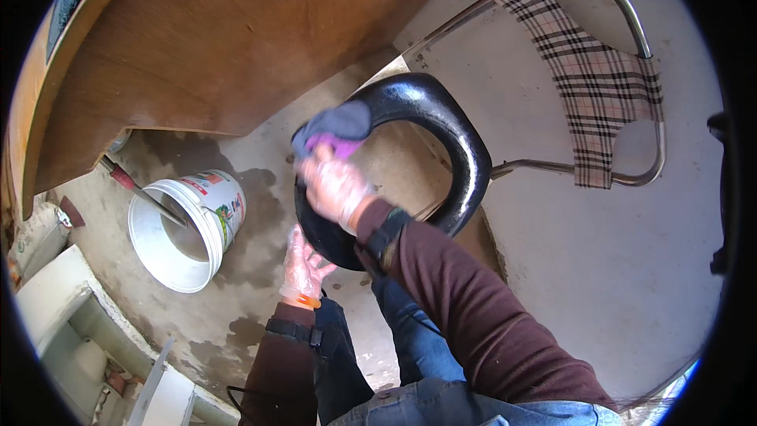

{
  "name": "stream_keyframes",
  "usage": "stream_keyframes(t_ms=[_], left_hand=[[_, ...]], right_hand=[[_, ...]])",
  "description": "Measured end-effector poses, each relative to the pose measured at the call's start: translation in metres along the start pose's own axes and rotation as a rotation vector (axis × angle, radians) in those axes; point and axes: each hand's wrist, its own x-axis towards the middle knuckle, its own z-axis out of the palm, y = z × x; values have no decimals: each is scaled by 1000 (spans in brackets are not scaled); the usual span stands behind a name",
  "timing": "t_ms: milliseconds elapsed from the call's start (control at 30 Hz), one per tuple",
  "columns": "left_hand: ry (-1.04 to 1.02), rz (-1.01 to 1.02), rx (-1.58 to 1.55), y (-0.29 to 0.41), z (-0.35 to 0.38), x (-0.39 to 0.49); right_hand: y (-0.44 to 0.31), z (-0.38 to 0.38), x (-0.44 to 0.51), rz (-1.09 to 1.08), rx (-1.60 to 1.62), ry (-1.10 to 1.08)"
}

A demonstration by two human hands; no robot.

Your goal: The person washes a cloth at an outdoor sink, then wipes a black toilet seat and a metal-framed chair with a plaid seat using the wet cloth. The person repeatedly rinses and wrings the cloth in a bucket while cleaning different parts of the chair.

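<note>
A glossy black padded ring (470, 160), roughly oval with an open middle, lies before me at the centre. My right hand (334, 189), in a clear plastic glove, is closed on a grey and purple cloth (337, 124) and presses it against the ring's left part. The hand and cloth are blurred. My left hand (304, 266), also in a clear glove, has its fingers spread beside the ring's lower left edge; whether the fingertips touch it is hard to tell.
Left of the ring, a white plastic bucket (233, 204) is tilted, with a metal rod (154, 204) reaching into it. Brown wooden panel (225, 41) at upper left. A steel-tube frame with plaid fabric (591, 83) stands upper right. Wet patches mark the concrete floor (260, 284). Open white cabinet (65, 284) at lower left.
</note>
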Motion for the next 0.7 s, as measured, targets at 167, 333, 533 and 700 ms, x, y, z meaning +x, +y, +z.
stream_keyframes(t_ms=[167, 333, 533, 700], left_hand=[[132, -24, -279, 11, -3, -14], [35, -7, -19, 22, 1, -15], [29, 42, 203, 22, -3, 0], [43, 58, 317, 22, 4, 15]], right_hand=[[-29, 12, -95, -177, -1, -426], [19, -20, -173, -33, 14, -606], [111, -110, -213, 176, -251, -396], [109, -119, -216, 480, -141, -95]])
